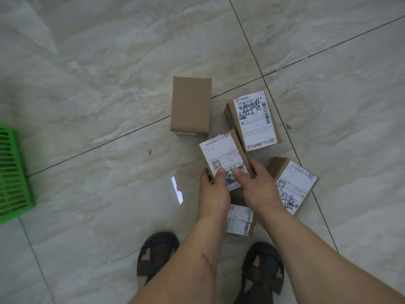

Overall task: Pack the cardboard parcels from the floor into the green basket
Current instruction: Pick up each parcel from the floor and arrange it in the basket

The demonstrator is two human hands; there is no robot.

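Several cardboard parcels lie on the tiled floor. Both hands hold one labelled parcel (223, 154): my left hand (213, 194) grips its near left corner with the thumb on the label, and my right hand (256, 187) grips its near right edge. A plain brown parcel (190, 105) lies beyond it. A parcel with a white label (254, 121) sits to the right of that one. Another labelled parcel (293, 185) lies right of my right hand. One more parcel (240, 220) shows partly under my wrists. The green basket (13, 176) is at the far left edge, mostly cut off.
My two feet in dark sandals, the left (156, 255) and the right (263, 273), stand at the bottom of the view, just behind the parcels. Pale marble-patterned floor tiles (98, 84) with dark grout lines stretch between the parcels and the basket.
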